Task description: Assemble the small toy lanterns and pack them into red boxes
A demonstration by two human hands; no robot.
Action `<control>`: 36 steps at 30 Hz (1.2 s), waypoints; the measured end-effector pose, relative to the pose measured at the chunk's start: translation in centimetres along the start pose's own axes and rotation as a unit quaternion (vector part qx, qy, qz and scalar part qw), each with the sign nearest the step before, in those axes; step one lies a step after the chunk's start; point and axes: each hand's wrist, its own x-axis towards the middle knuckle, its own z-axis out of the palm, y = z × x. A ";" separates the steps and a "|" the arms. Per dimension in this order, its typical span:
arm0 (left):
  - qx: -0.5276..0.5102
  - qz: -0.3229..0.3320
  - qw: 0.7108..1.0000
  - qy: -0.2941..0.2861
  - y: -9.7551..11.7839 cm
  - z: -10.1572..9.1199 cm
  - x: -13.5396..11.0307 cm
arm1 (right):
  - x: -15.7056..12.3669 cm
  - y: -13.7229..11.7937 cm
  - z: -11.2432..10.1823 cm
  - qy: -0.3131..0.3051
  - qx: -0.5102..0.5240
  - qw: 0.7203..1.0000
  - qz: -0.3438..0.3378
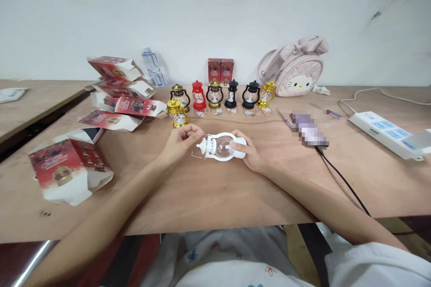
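Observation:
A small white toy lantern (219, 146) lies on its side in the middle of the wooden table (215, 188). My right hand (248, 152) is closed round its base end. My left hand (180, 141) is at its top end, fingers pinched on something thin by the cap, near a wire hook. Behind the hands stands a row of several small lanterns: gold (177, 113), black and gold (179, 95), red (198, 96), black (231, 94), and another gold one (266, 94).
Several red and white cartons (69, 168) lie open at the left. A water bottle (153, 67), two red boxes (220, 71) and a pink bag (296, 74) stand at the back. A phone with a cable (308, 130), a screwdriver (284, 118) and a power strip (384, 133) are on the right.

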 end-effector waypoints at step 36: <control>-0.137 -0.113 0.977 0.122 -1.2 2.1 -0.4 | 0.1 0.4 0.4 0.024 -0.040 0.999 0.000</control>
